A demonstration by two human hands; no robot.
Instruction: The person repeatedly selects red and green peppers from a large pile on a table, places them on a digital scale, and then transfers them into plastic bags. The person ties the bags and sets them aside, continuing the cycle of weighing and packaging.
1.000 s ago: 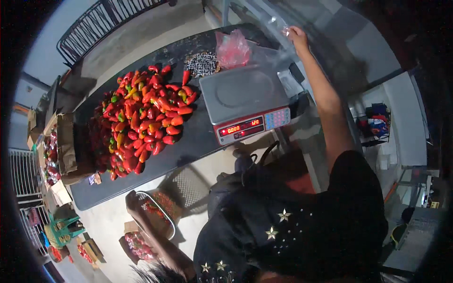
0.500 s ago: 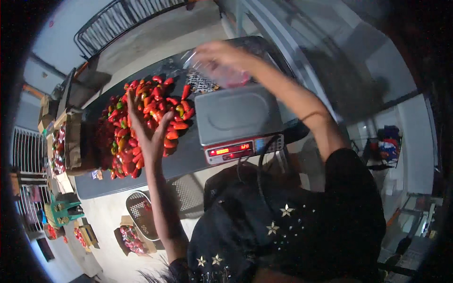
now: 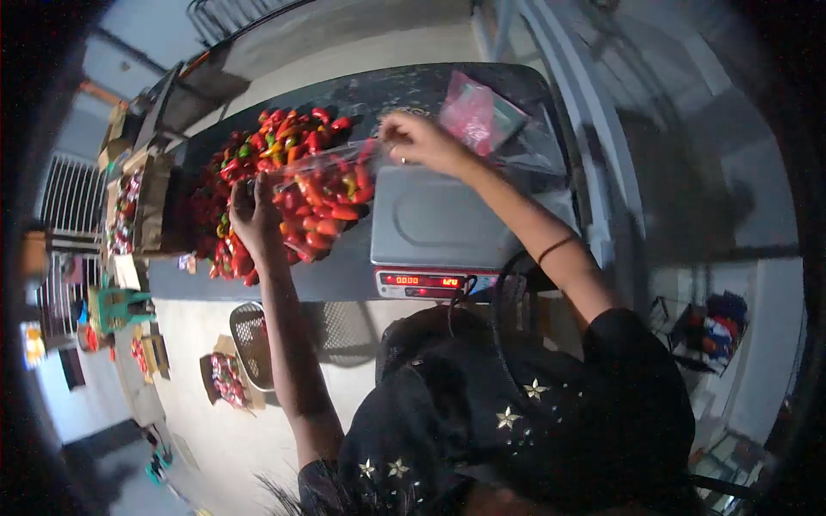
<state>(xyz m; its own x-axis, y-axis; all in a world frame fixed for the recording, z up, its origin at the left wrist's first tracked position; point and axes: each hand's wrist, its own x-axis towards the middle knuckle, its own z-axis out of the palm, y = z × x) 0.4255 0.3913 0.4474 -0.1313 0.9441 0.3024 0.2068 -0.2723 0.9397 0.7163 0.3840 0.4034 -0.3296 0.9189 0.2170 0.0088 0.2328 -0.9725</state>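
A clear plastic bag (image 3: 331, 161) stretches between my two hands, over a heap of red peppers (image 3: 292, 138) with a few green and orange ones among them. My left hand (image 3: 254, 219) is closed at the bag's left end, above the heap. At the other end, my right hand (image 3: 422, 142) pinches the bag with curled fingers, near the far left corner of a weighing scale (image 3: 443, 206). The scale's grey platform bears nothing, and its front panel shows lit red digits. The peppers behind the bag show through the film.
Pink and clear plastic bags (image 3: 473, 116) lie on the dark table (image 3: 353, 90) beyond the scale. A cardboard box (image 3: 153, 206) stands at the table's left end. On the floor are a plastic basket (image 3: 249, 344) and a carton of packed peppers (image 3: 226, 374).
My right hand has come down and left from the pile of bags, bringing a clear bag. My left hand has closed on the bag's other end. The view has shifted.
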